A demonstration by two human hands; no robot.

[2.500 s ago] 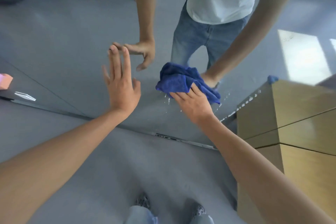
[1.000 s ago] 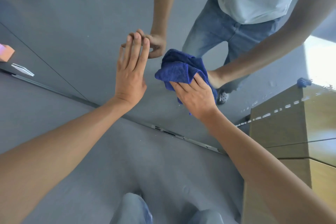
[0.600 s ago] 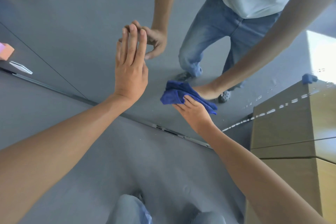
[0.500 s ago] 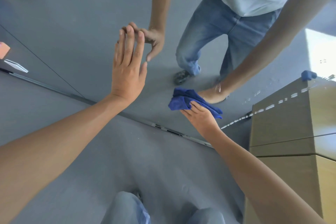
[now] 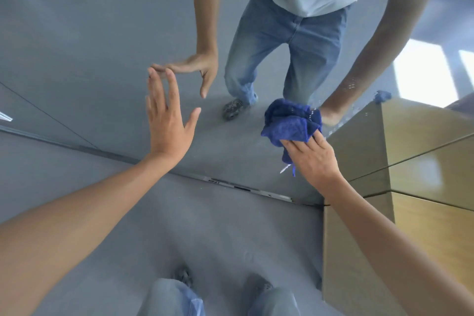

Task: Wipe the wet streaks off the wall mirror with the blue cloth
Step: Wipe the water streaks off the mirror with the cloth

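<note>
Deep blue, plush and bunched into a crumpled wad — blue cloth (image 5: 291,122) pressed flat against the wall mirror (image 5: 84,41) by the right hand (image 5: 311,155), low on the glass and just left of the wooden cabinet (image 5: 423,226) at the right edge. Long axis of the wad roughly up and down the glass, bulk toward the far, upper end, a narrow tail hanging down past the palm toward the mirror's bottom frame (image 5: 241,188). Right fingers laid together over the near half of the cloth, pinning it to the glass rather than wrapped around it; thumb hidden behind the hand. A short pale streak just below the tail, beside the heel of the hand, and small droplets on the glass to the right of the cloth, near the cabinet's reflected edge. Left hand (image 5: 166,120) raised well left of the cloth, empty, fingers spread and pointing up, thumb out to the right; whether the fingertips touch the glass — cannot tell, since fingertips and reflection meet in blur. Underside of the cloth against the mirror not visible. Reflected torso cut off at the top edge. Both forearms run out of the picture at the near corners. Knees and shoes at the bottom edge soft and partly cropped. Small blue object (image 5: 382,96) reflected on the cabinet top, too blurred to identify.
</note>
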